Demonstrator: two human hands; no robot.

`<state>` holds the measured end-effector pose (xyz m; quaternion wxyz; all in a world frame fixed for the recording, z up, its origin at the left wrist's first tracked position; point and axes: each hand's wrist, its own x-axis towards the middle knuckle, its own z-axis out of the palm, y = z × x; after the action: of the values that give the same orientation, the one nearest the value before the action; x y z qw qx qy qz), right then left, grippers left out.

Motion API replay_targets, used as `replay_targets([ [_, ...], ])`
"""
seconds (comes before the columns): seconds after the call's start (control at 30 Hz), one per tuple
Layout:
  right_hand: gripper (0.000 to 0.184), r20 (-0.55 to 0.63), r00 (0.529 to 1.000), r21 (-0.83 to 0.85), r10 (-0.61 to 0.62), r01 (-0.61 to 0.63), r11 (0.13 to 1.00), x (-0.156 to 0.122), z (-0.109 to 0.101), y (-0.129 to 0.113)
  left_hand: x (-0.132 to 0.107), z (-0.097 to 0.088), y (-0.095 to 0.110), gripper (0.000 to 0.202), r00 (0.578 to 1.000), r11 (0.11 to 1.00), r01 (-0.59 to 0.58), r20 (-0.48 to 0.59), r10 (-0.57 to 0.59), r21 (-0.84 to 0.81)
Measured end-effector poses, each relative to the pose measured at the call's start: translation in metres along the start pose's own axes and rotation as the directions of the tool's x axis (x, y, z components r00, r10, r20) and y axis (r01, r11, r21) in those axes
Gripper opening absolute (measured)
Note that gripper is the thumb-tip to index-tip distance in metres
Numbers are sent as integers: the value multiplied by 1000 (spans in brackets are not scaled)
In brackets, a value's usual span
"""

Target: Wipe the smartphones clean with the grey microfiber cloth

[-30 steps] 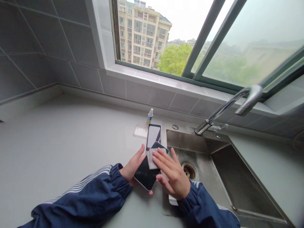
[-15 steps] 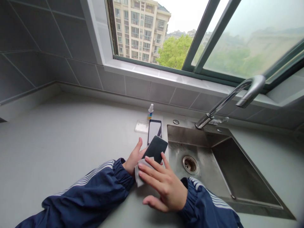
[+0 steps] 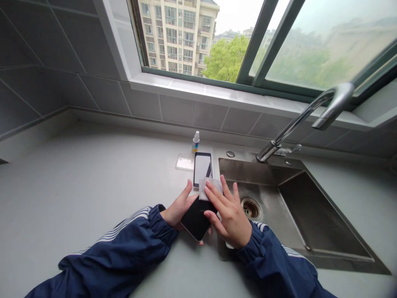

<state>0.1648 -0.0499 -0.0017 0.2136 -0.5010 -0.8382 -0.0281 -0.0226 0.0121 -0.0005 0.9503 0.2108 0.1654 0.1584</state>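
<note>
A smartphone (image 3: 195, 219) with a dark screen rests in my left hand (image 3: 178, 209), whose thumb lies along its left side and whose fingers reach underneath. My right hand (image 3: 231, 217) presses a pale grey cloth (image 3: 208, 187) with its fingertips against the phone's upper end. Part of the cloth is under those fingers. Just beyond lies a second phone-shaped device (image 3: 202, 167) with a bright, reflective face, its lower end hidden by the cloth. A clear phone case (image 3: 185, 162) lies left of it, and a small spray bottle (image 3: 195, 142) with a white top stands behind.
On the right, a stainless steel sink (image 3: 248, 182) with a drain (image 3: 251, 208) is set into the white counter (image 3: 93, 178). A chrome faucet (image 3: 282, 134) rises at its back edge. Behind runs a tiled wall below a partly open window (image 3: 257, 45).
My right hand has slid the cloth from the phone's near end to its far end. The near part of the dark screen now shows. My left hand still holds the phone.
</note>
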Motion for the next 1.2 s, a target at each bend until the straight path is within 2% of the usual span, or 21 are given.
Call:
replay_targets([
  [0.13, 64, 118, 968, 92, -220, 210, 973, -3, -5, -19, 2, 0, -2, 86, 988, 991, -116, -109, 107, -74],
  [0.23, 66, 128, 949, 130, -287, 270, 954, -7, -6, -26, 2, -1, -3, 87, 983, 990, -113, -154, 99, -85],
  [0.33, 63, 115, 963, 94, -244, 234, 968, -8, -2, -24, 2, -3, -3, 86, 988, 993, -99, -123, 91, -56],
  [0.47, 60, 35, 999, -6, -23, 23, 1000, -7, 3, -10, 1, -5, -3, 86, 1000, 998, -12, 15, 11, 66],
  [0.57, 57, -30, 995, -22, 98, -98, 995, -5, 4, 1, 2, -8, -2, 93, 993, 989, 28, 110, -45, 148],
  [0.63, 56, -46, 991, -14, 125, -126, 992, -5, 4, 4, 2, -9, -1, 96, 991, 985, 20, 124, -42, 171],
  [0.77, 58, -3, 999, 15, 54, -54, 998, -5, 1, -4, 3, -9, -2, 95, 995, 989, 10, 99, -25, 148],
  [0.87, 58, 81, 994, 48, -76, 73, 996, -6, -3, -15, 2, -6, -4, 91, 998, 995, -52, -16, 53, 85],
  [0.97, 59, 107, 983, 78, -151, 143, 987, -6, -6, -20, 3, -4, -5, 86, 989, 993, -110, -97, 113, 35],
  [1.1, 56, 102, 983, 75, -153, 146, 987, -7, -5, -16, 4, -6, -4, 87, 993, 996, -77, -85, 80, 38],
  [1.2, 54, 66, 996, 26, -63, 62, 998, -7, -1, -9, 3, -8, -3, 88, 999, 996, -26, -21, 28, 85],
])
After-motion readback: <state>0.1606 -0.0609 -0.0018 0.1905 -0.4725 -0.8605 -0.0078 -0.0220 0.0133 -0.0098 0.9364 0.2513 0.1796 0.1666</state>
